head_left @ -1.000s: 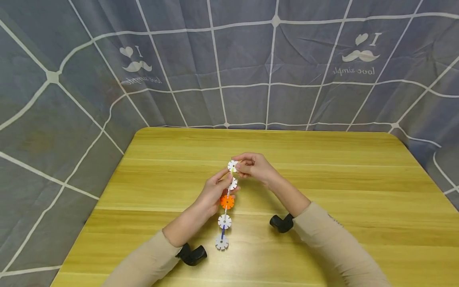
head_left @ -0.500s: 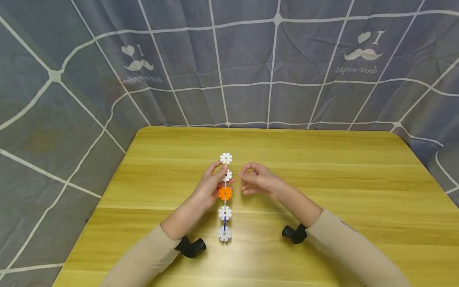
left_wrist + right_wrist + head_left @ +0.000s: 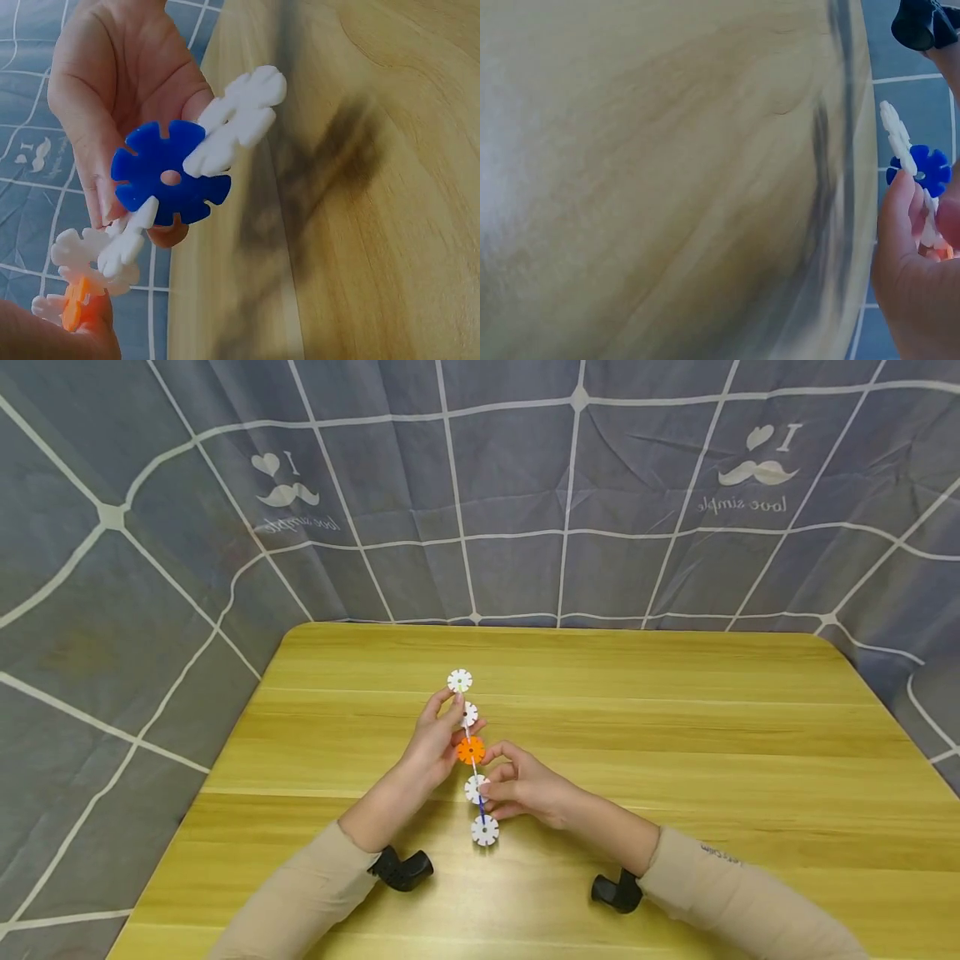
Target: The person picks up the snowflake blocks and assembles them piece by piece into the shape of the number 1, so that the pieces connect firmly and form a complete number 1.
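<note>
A chain of interlocking notched plastic discs stretches between the hands in the head view. White discs (image 3: 484, 831) alternate with edge-on ones, and an orange disc (image 3: 471, 750) sits mid-chain. The left hand (image 3: 435, 739) grips the far part, its thumb over the joint below the farthest white disc. The right hand (image 3: 528, 789) pinches the white disc before the near end, its index finger raised by the orange disc. A blue disc (image 3: 169, 169) shows face-on in the left wrist view, beside the right hand's palm. Fingers hide parts of the chain.
The wood-grain table (image 3: 675, 718) lies under both hands. A grey curtain (image 3: 510, 485) with white lines hangs behind and at the sides. Black wrist mounts (image 3: 403, 870) sit below both forearms.
The right hand has let go of the far white disc, drawn back, and taken hold near the chain's lower end. The chain's far end has swung left, its near end right.
</note>
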`<move>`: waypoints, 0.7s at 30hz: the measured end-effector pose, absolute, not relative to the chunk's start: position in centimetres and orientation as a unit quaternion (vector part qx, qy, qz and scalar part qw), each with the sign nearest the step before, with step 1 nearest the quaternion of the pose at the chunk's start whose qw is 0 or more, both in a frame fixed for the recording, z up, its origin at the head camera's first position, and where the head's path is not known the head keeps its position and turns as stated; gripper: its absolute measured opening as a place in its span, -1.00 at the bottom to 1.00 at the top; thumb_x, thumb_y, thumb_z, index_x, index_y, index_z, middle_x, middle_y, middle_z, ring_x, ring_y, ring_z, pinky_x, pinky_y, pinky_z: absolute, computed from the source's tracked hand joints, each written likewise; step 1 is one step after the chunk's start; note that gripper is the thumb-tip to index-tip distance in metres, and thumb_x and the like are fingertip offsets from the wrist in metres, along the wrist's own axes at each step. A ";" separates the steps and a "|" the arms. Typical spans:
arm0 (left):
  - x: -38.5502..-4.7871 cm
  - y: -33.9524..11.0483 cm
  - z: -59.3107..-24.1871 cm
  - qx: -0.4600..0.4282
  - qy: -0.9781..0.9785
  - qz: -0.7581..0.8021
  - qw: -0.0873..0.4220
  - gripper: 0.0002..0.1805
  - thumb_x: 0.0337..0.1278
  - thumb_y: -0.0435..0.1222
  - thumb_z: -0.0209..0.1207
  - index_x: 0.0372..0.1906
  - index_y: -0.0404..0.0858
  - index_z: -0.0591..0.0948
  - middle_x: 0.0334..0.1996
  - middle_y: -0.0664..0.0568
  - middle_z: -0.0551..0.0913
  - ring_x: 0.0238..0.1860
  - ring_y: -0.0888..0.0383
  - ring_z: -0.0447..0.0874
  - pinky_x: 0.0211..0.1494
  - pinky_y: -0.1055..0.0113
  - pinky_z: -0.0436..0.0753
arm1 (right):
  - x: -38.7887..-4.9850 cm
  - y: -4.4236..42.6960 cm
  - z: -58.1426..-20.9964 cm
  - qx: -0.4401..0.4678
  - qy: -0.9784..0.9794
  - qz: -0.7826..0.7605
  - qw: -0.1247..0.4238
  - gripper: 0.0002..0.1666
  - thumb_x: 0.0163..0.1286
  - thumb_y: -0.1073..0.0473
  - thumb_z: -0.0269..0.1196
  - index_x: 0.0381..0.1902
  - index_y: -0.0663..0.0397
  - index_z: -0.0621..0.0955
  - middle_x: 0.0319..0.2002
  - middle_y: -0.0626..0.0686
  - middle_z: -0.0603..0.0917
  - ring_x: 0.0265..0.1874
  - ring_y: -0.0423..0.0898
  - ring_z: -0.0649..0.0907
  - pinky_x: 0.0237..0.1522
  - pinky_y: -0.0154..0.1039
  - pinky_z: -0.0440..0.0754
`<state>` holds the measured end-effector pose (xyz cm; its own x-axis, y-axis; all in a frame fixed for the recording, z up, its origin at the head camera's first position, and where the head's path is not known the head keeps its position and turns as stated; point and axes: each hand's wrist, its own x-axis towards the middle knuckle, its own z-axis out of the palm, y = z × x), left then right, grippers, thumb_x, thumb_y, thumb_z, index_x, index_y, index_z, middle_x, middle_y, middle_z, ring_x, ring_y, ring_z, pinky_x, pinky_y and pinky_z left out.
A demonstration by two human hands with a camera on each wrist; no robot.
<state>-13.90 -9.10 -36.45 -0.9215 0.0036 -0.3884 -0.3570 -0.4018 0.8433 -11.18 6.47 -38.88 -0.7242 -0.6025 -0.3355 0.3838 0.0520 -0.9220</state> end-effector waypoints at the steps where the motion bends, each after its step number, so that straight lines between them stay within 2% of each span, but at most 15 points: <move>1: -14.0 -9.0 -36.5 -0.163 0.536 0.821 0.108 -0.52 0.42 -0.26 -0.12 0.37 -0.15 0.18 -0.14 -0.03 0.34 -0.19 0.10 0.63 0.12 0.18 0.53 | -11.2 6.4 -39.0 -0.084 0.631 -0.683 0.357 -0.56 0.31 0.44 0.11 0.07 0.23 0.22 -0.44 0.01 0.54 -0.47 -0.12 0.60 -0.38 -0.25 0.66; 6: -14.5 -8.8 -37.0 -0.143 0.552 0.814 0.108 -0.50 0.40 -0.34 -0.10 0.38 -0.11 0.19 -0.21 -0.01 0.39 -0.11 0.03 0.64 0.20 0.10 0.43 | -11.3 6.5 -39.1 -0.081 0.643 -0.680 0.342 -0.43 0.33 0.48 0.05 0.21 0.12 0.14 -0.42 0.04 0.49 -0.50 -0.11 0.57 -0.42 -0.28 0.66; 9: -15.0 -8.7 -37.2 -0.129 0.558 0.812 0.114 -0.49 0.40 -0.38 -0.12 0.39 -0.10 0.17 -0.24 -0.01 0.42 0.00 -0.09 0.59 0.20 0.09 0.42 | -11.4 6.5 -39.1 -0.080 0.644 -0.682 0.337 -0.38 0.34 0.49 0.03 0.26 0.08 0.10 -0.40 0.05 0.47 -0.50 -0.11 0.57 -0.42 -0.28 0.65; 11: -15.3 -8.7 -37.2 -0.122 0.565 0.807 0.126 -0.47 0.40 -0.40 -0.13 0.40 -0.09 0.16 -0.25 0.01 0.45 0.09 -0.14 0.51 0.17 0.15 0.47 | -11.5 6.6 -39.2 -0.076 0.642 -0.686 0.335 -0.36 0.34 0.50 0.02 0.28 0.08 0.08 -0.40 0.04 0.45 -0.49 -0.11 0.57 -0.41 -0.27 0.65; 13: -15.5 -8.8 -37.2 -0.115 0.570 0.802 0.138 -0.46 0.39 -0.42 -0.12 0.41 -0.10 0.15 -0.26 0.00 0.48 0.11 -0.14 0.49 0.05 0.25 0.57 | -11.6 6.7 -39.3 -0.071 0.639 -0.689 0.334 -0.35 0.34 0.50 0.02 0.28 0.08 0.07 -0.41 0.03 0.44 -0.49 -0.11 0.57 -0.40 -0.26 0.66; 15: -15.8 -8.9 -37.3 -0.107 0.581 0.793 0.150 -0.45 0.37 -0.43 -0.11 0.41 -0.09 0.17 -0.27 0.01 0.49 0.02 -0.05 0.55 -0.15 0.35 0.62 | -11.7 6.9 -39.3 -0.066 0.636 -0.693 0.334 -0.35 0.34 0.50 0.02 0.29 0.08 0.07 -0.41 0.03 0.44 -0.49 -0.10 0.57 -0.40 -0.27 0.66; 17: -16.0 -8.9 -37.3 -0.101 0.592 0.784 0.158 -0.44 0.35 -0.45 -0.09 0.40 -0.09 0.20 -0.27 0.01 0.50 -0.10 0.05 0.54 -0.31 0.40 0.58 | -11.9 7.1 -39.3 -0.062 0.634 -0.694 0.335 -0.35 0.34 0.49 0.01 0.29 0.08 0.06 -0.42 0.03 0.46 -0.49 -0.11 0.57 -0.40 -0.28 0.65; 21: -16.4 -8.8 -37.4 -0.100 0.615 0.766 0.160 -0.45 0.31 -0.47 -0.04 0.37 -0.08 0.27 -0.29 0.03 0.53 -0.24 0.17 0.47 -0.35 0.39 0.53 | -12.3 7.4 -39.2 -0.057 0.630 -0.699 0.333 -0.38 0.36 0.49 -0.01 0.29 0.09 0.07 -0.42 0.03 0.49 -0.51 -0.12 0.55 -0.42 -0.32 0.65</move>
